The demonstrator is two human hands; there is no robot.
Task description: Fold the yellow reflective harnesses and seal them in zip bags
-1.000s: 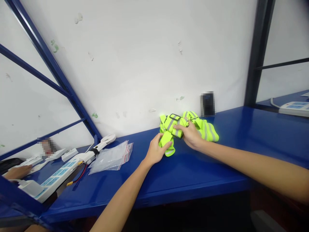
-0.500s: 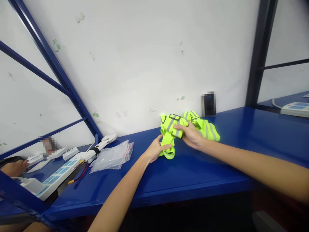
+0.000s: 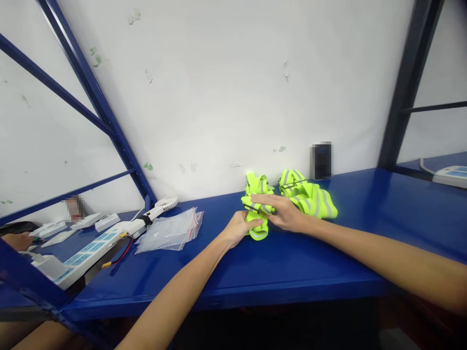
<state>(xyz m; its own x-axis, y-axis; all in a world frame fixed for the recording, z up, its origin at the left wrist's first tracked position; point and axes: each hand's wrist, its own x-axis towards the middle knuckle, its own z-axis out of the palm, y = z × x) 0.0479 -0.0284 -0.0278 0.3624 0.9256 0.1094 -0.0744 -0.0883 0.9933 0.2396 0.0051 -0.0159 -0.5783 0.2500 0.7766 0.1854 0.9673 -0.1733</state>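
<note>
A neon yellow reflective safety vest with grey stripes lies on the blue bench in two bunches. My left hand (image 3: pixel 241 229) cups the lower end of the near bunch (image 3: pixel 257 189) from the left. My right hand (image 3: pixel 282 214) lies across that bunch from the right, its fingers pinching a thin black strap (image 3: pixel 260 209). The other bunch (image 3: pixel 308 196) rests to the right, touched by neither hand. I cannot tell whether the bunches are one vest or two.
A white power strip (image 3: pixel 91 251), a small white fan (image 3: pixel 166 204) and clear zip bags (image 3: pixel 170 232) lie left on the blue bench (image 3: pixel 292 272). A black device (image 3: pixel 321 161) stands against the wall. A co-worker's hand (image 3: pixel 18 240) shows far left, beyond a blue steel frame (image 3: pixel 98 109).
The vest now shows two separate bunches with a gap between them. My right hand has moved left across the near bunch, and the black strap has shifted lower.
</note>
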